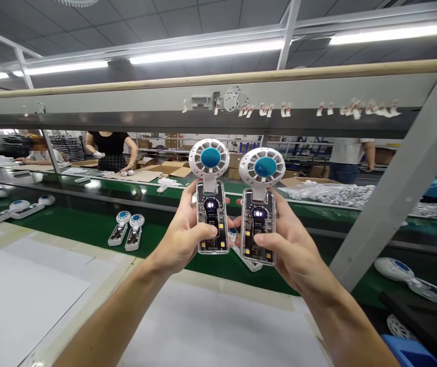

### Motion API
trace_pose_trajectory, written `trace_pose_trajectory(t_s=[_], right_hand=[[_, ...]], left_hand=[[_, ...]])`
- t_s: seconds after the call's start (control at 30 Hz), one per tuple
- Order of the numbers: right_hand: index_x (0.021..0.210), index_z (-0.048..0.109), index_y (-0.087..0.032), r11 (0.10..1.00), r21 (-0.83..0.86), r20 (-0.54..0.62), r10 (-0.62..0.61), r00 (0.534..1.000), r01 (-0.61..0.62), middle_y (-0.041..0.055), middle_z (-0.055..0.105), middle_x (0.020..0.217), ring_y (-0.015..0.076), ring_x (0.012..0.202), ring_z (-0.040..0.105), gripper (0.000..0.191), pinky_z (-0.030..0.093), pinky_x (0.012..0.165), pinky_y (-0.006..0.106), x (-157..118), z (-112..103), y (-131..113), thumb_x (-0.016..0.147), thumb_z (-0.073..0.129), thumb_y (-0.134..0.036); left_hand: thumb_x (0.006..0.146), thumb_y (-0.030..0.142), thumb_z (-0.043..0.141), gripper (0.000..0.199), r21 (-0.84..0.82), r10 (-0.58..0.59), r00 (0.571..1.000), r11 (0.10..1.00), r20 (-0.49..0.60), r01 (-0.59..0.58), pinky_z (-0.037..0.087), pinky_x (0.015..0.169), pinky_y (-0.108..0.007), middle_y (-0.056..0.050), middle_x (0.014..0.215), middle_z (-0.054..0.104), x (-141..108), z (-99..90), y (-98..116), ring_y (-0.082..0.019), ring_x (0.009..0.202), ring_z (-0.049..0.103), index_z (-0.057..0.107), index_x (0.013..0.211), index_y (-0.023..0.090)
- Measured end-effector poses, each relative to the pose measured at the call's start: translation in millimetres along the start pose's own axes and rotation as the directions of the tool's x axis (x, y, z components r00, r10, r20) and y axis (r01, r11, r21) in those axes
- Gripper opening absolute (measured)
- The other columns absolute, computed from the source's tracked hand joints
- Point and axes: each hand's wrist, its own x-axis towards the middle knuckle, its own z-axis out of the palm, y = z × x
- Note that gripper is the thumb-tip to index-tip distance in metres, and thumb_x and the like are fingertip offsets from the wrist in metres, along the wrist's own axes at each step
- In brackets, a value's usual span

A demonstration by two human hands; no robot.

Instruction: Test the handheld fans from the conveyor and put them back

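My left hand (pixel 182 232) is closed round a handheld fan (pixel 211 204), its thumb on the front of the clear case. Beside it, my right hand (pixel 292 237) grips a second handheld fan (pixel 258 209), thumb likewise on the front. Both fans are held up side by side, each with a white round head, a blue centre and a dark circuit board in the handle. A small display glows on each board. Behind and below them, another handheld fan (pixel 252 262) is partly hidden by my hands.
Two more fans (pixel 133 238) lie on the green conveyor belt (pixel 88 229), with others farther left and at right (pixel 394 270). White sheets (pixel 210 326) cover the near bench. A slanted grey post (pixel 402 168) stands at right. Co-workers (pixel 111 148) are across the line.
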Motion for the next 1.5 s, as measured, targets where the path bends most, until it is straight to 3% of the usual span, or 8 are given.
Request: trace_pose_trajectory(t_s=[0.17, 0.37, 0.53, 0.83, 1.0, 1.17, 1.37, 1.5], right_hand=[[0.156, 0.029, -0.033, 0.998, -0.059, -0.028, 0.011, 1.000, -0.012, 0.0067, 0.070, 0.122, 0.0272, 0.110, 0.071, 0.086, 0.063, 0.072, 0.033, -1, -1, -4, 0.081, 0.068, -0.018], [0.157, 0.030, -0.034, 0.998, -0.039, -0.015, 0.049, 0.999, -0.049, 0.0070, 0.070, 0.125, 0.0225, 0.087, 0.074, 0.080, 0.064, 0.070, 0.037, -2, 2, -3, 0.085, 0.064, -0.023], [0.154, 0.034, -0.033, 0.999, -0.001, -0.004, 0.033, 0.999, -0.033, 0.0071, 0.070, 0.126, 0.0230, 0.087, 0.075, 0.078, 0.064, 0.071, 0.038, -4, 7, -6, 0.084, 0.064, -0.022], [0.153, 0.036, -0.033, 0.999, -0.040, -0.037, 0.026, 0.999, -0.027, 0.0051, 0.074, 0.110, 0.0234, 0.088, 0.074, 0.076, 0.064, 0.075, 0.038, -8, 3, -8, 0.084, 0.067, -0.024], [0.154, 0.035, -0.034, 0.998, -0.054, -0.076, 0.024, 0.997, -0.028, 0.0054, 0.072, 0.116, 0.0250, 0.092, 0.073, 0.080, 0.064, 0.076, 0.039, -10, 5, -7, 0.083, 0.070, -0.026], [0.158, 0.024, -0.035, 0.998, -0.062, -0.118, 0.017, 0.993, -0.024, 0.0037, 0.072, 0.103, 0.0246, 0.083, 0.072, 0.088, 0.063, 0.073, 0.040, -11, 8, -7, 0.083, 0.069, -0.025], [0.156, 0.030, -0.034, 0.998, -0.063, -0.094, -0.008, 0.996, 0.002, 0.0050, 0.072, 0.108, 0.0249, 0.085, 0.072, 0.081, 0.062, 0.077, 0.042, -10, 10, -3, 0.084, 0.068, -0.026], [0.156, 0.029, -0.035, 0.994, -0.106, -0.098, -0.003, 0.995, -0.008, 0.0052, 0.072, 0.107, 0.0257, 0.089, 0.072, 0.080, 0.062, 0.076, 0.041, -9, 7, -1, 0.086, 0.066, -0.025]], left_hand=[[0.076, 0.009, 0.068, 0.083, -0.015, 0.004, 1.000, 1.000, -0.013, -0.005, 0.060, 0.062, -0.031, -0.003, 0.099, 0.071, 2, -1.3, 2, -0.020, 0.067, 0.074, 0.020, 0.143, 0.024], [0.082, 0.016, 0.068, 0.075, -0.027, -0.024, 1.000, 0.999, 0.006, 0.024, 0.058, 0.056, -0.030, -0.007, 0.102, 0.072, 1, -1.6, -1, -0.020, 0.065, 0.073, 0.023, 0.141, 0.022], [0.083, 0.017, 0.067, 0.077, -0.023, -0.018, 0.998, 1.000, 0.060, 0.020, 0.059, 0.059, -0.030, -0.004, 0.091, 0.074, 0, -1.9, -3, -0.020, 0.065, 0.073, 0.019, 0.142, 0.022], [0.079, 0.018, 0.070, 0.072, -0.031, -0.004, 1.000, 1.000, -0.022, 0.004, 0.059, 0.056, -0.029, -0.004, 0.097, 0.071, -3, 1.1, 4, -0.019, 0.065, 0.073, 0.028, 0.137, 0.024], [0.080, 0.021, 0.069, 0.069, -0.050, 0.006, 1.000, 0.999, -0.016, -0.007, 0.059, 0.058, -0.031, -0.002, 0.091, 0.071, -4, 5.3, 4, -0.020, 0.064, 0.073, 0.028, 0.136, 0.024], [0.082, 0.020, 0.069, 0.076, -0.054, 0.033, 0.999, 0.998, -0.020, -0.034, 0.062, 0.063, -0.034, -0.002, 0.096, 0.071, -7, 8.0, 3, -0.020, 0.068, 0.074, 0.022, 0.141, 0.027], [0.082, 0.022, 0.070, 0.085, -0.064, 0.019, 1.000, 0.998, 0.012, -0.018, 0.063, 0.069, -0.037, -0.003, 0.096, 0.072, -8, 8.0, -4, -0.020, 0.068, 0.073, 0.014, 0.146, 0.027], [0.081, 0.026, 0.076, 0.073, 0.037, 0.049, 0.994, 0.998, -0.100, -0.045, 0.060, 0.064, -0.032, -0.003, 0.099, 0.070, -3, 5.9, -7, -0.017, 0.067, 0.070, 0.031, 0.137, 0.026]])
